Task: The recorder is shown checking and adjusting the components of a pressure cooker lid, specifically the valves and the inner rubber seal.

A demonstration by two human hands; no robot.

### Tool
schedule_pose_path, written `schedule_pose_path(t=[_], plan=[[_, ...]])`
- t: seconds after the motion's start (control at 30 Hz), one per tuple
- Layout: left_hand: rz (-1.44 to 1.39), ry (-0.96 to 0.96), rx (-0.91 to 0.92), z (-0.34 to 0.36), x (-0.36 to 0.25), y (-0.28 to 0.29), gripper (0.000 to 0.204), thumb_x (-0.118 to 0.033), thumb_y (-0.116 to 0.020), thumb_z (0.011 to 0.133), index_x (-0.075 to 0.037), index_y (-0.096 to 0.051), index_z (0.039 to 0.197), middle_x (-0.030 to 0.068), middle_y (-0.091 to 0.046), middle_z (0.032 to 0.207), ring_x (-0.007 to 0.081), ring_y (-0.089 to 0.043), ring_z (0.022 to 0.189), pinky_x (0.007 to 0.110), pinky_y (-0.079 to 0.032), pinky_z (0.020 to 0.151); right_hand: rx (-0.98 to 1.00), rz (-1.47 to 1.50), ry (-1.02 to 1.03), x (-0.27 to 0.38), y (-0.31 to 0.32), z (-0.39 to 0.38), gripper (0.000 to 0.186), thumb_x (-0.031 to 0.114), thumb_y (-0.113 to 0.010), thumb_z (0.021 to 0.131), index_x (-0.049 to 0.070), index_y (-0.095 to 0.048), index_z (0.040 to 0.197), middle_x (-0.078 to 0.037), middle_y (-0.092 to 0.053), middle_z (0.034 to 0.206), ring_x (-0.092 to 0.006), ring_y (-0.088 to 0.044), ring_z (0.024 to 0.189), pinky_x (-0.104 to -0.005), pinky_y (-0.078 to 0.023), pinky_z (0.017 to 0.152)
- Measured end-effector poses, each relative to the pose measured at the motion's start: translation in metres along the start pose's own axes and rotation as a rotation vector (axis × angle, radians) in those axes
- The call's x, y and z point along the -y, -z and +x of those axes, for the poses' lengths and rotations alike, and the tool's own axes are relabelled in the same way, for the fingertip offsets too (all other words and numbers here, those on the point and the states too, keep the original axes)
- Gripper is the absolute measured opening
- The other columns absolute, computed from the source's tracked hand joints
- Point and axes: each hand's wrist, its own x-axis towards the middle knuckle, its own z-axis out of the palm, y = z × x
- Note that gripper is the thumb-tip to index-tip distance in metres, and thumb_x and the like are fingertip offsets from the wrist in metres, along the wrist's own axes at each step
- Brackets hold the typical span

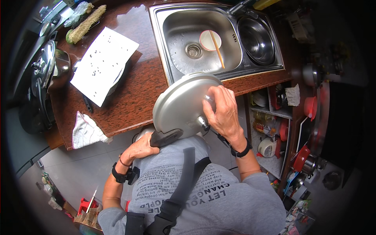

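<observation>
A silver pressure cooker lid (178, 103) is held up on edge, tilted, in front of my body at the counter's front edge. My left hand (141, 147) is closed round the black handle (166, 137) at the lid's lower left. Up at the right side of the lid, my right hand (222, 111) has its thumb and fingers pinched at a small metal part on the face, partly hidden by the fingers. Just below those fingers a black-tipped valve (203, 123) sticks out from the lid.
Behind the lid is a steel sink (168, 35) with a white bowl (206, 40) and chopsticks (217, 49) in it. White paper with dark specks (103, 62) covers a dish on the counter. A cloth (88, 131) hangs over the edge; a shiny pot (60, 62) stands left. Open shelves (282, 113) are at right.
</observation>
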Motion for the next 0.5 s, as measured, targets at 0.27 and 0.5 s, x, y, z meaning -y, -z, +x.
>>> schedule_pose_path(t=[0.27, 0.5], plan=[[0.016, 0.017, -0.004, -0.001, -0.001, -0.001, 0.048, -0.007, -0.057, 0.061, 0.006, -0.053, 0.108, 0.0137, -0.060, 0.087, 0.0194, -0.052, 0.079, 0.029, -0.044, 0.078, 0.038, -0.031, -0.029, 0.000, 0.005, -0.002, 0.020, 0.007, -0.067, 0.073, 0.005, -0.050, 0.084, -0.008, -0.051, 0.073, -0.0253, -0.052, 0.071, -0.0372, -0.039, 0.078], [0.025, 0.012, 0.015, -0.001, -0.005, 0.000, 0.048, -0.006, -0.057, 0.061, 0.005, -0.053, 0.107, 0.0119, -0.059, 0.085, 0.0181, -0.051, 0.078, 0.028, -0.044, 0.076, -0.138, 0.079, -0.051, 0.005, 0.001, -0.011, 0.029, 0.008, -0.075, 0.068, 0.003, -0.053, 0.086, -0.006, -0.051, 0.068, -0.0219, -0.053, 0.063, -0.0407, -0.042, 0.087]])
